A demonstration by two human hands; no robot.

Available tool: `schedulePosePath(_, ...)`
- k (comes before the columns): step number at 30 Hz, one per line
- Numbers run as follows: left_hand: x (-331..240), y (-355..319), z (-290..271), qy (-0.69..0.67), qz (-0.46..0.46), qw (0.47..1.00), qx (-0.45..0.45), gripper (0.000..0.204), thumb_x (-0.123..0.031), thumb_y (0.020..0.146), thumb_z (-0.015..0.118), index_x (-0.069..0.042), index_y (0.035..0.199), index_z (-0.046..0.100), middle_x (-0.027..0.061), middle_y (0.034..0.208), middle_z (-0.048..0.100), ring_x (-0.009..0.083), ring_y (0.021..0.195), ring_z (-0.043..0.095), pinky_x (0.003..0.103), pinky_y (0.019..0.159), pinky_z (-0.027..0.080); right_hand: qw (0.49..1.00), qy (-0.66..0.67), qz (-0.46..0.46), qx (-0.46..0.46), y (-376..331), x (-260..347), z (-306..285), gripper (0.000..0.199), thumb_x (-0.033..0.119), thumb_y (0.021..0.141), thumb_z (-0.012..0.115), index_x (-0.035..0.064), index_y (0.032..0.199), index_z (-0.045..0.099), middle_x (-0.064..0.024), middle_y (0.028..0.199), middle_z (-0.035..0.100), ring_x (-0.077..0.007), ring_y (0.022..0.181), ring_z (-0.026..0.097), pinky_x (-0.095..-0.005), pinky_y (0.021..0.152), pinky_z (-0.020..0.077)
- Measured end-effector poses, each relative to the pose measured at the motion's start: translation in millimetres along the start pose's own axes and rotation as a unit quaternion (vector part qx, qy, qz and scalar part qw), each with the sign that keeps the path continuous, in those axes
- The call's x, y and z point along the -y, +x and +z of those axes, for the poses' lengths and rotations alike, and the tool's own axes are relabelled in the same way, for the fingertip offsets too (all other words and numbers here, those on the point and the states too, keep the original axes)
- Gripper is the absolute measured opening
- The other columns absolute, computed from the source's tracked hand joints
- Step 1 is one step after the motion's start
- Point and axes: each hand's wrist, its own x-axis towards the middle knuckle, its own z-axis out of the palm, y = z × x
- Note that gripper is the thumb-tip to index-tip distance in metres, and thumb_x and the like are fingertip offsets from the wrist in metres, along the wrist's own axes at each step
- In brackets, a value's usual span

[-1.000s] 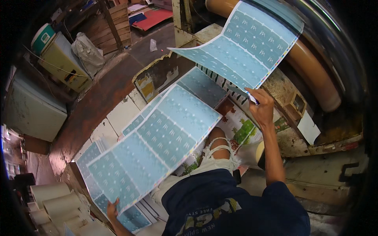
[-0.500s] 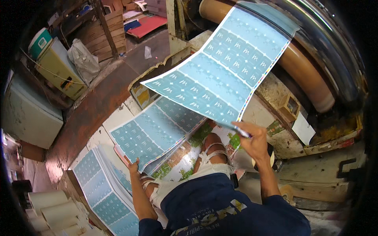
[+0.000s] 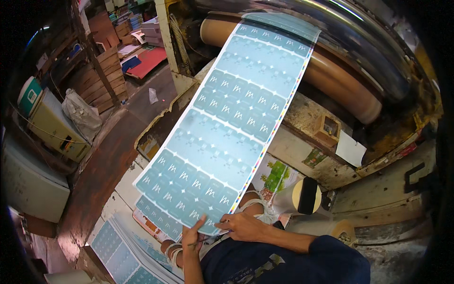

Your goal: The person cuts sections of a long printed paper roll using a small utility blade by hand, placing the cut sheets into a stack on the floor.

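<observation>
Stretching from the big brown roller (image 3: 340,80) down to the lap, a long blue printed sheet (image 3: 227,128) is held at its near edge. It is pinched by the left hand (image 3: 193,236) and right hand (image 3: 243,226), fingers pressed on it. It looks thin, light and bendy, so the edges are best gripped. More blue sheets (image 3: 118,251) lie below.

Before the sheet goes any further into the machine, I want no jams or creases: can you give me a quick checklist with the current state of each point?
1. Both hands on the near edge: left hand and right hand grip the blue printed sheet: ok.
2. Sheet flat, no visible folds: ok.
3. Far end lies on the brown roller: ok.
4. Sheet square to the roller: cannot tell.
5. Stack of printed sheets lies below, apart from the held sheet: ok.
</observation>
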Motion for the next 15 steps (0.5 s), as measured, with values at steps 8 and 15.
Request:
schedulePosePath(8,-3.2,-44.3,-69.5,0.176,0.085,0.961,-0.197,0.057,-0.004,0.084,0.068,0.002,0.134,0.042,0.0124,0.120,0.059,0.0238,0.106,0.059,0.035,0.093,0.047,0.901,0.225,0.208,-0.306,-1.5,-98.3,-245.3,0.028,0.026,0.095,0.056,0.0047,0.111,0.064,-0.0096,0.076,0.068,-0.0097,0.051,0.059,-0.0223,0.042,0.0467)
schedulePosePath(15,1.6,-93.3,-178.9,0.204,0.124,0.946,-0.220,0.057,-0.008,0.086,0.066,0.002,0.136,0.041,0.0120,0.121,0.058,0.0220,0.105,0.059,0.032,0.093,0.045,0.799,0.171,0.193,-0.543,-9.3,-220.3,-248.6,0.035,0.030,0.096,0.057,-0.0012,0.111,0.064,-0.0091,0.079,0.067,-0.0099,0.055,0.058,-0.0230,0.045,0.0447)
